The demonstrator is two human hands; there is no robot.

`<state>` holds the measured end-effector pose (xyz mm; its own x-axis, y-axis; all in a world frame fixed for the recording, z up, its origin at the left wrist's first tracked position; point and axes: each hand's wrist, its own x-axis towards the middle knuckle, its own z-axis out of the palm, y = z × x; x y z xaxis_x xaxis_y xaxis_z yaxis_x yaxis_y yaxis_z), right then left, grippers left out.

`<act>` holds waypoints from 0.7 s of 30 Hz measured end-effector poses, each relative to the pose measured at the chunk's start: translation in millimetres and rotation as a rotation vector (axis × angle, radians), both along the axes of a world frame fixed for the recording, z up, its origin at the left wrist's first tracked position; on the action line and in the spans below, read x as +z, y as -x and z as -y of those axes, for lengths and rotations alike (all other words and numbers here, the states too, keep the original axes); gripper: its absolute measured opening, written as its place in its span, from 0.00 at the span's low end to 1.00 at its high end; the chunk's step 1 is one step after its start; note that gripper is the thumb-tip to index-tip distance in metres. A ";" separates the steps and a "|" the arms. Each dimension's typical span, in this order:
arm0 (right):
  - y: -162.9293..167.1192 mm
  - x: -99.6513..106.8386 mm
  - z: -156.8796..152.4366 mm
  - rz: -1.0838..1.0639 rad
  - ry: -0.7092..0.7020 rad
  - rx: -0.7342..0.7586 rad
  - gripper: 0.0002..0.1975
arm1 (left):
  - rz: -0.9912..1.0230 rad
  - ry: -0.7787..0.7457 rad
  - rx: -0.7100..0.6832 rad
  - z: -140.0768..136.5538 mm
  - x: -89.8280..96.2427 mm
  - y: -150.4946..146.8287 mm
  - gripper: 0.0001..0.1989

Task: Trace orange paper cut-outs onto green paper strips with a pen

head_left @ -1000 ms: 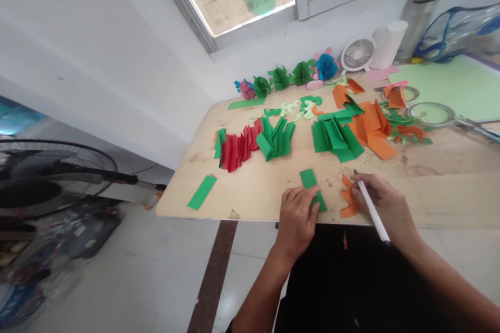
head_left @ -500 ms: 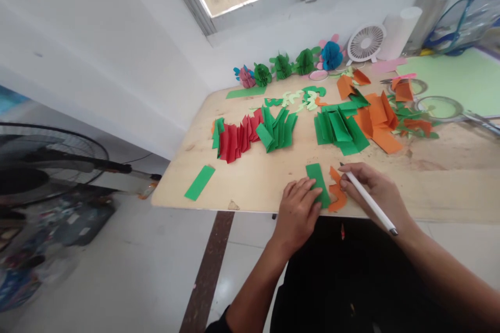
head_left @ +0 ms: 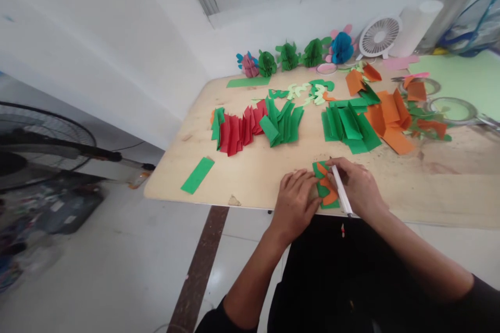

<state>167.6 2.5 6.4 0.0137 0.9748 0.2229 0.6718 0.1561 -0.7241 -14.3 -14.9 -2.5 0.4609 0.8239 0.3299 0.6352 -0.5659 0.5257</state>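
Observation:
A green paper strip (head_left: pixel 331 205) lies at the table's front edge with a wavy orange paper cutout (head_left: pixel 329 191) on top of it. My left hand (head_left: pixel 296 202) rests flat on the table, its fingertips at the strip's left edge, fingers stretched out. My right hand (head_left: pixel 358 187) grips a white pen (head_left: pixel 341 191), and its fingertips touch the right side of the cutout and strip. The pen slants down toward me, its dark tip pointing away at the far end of the strip.
Folded red papers (head_left: pixel 236 130), green papers (head_left: pixel 282 120) and orange papers (head_left: pixel 390 109) stand across the table. A single green strip (head_left: pixel 198 175) lies at left. Behind are paper honeycomb figures (head_left: pixel 289 56), a small white fan (head_left: pixel 379 36) and scissors (head_left: pixel 453 110).
The orange cutout has moved left from beside the green strip onto it. My right hand with the pen has come left too, closer to my left hand. The view has shifted slightly.

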 end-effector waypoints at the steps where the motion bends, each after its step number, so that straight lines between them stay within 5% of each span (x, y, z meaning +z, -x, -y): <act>1: 0.1 0.0 0.1 0.017 -0.011 0.000 0.09 | -0.001 0.003 -0.003 -0.3 0.0 0.4 0.16; 21: -9.2 -1.1 27.4 0.271 -0.374 0.144 0.15 | -0.021 -0.006 0.001 0.8 1.0 1.6 0.15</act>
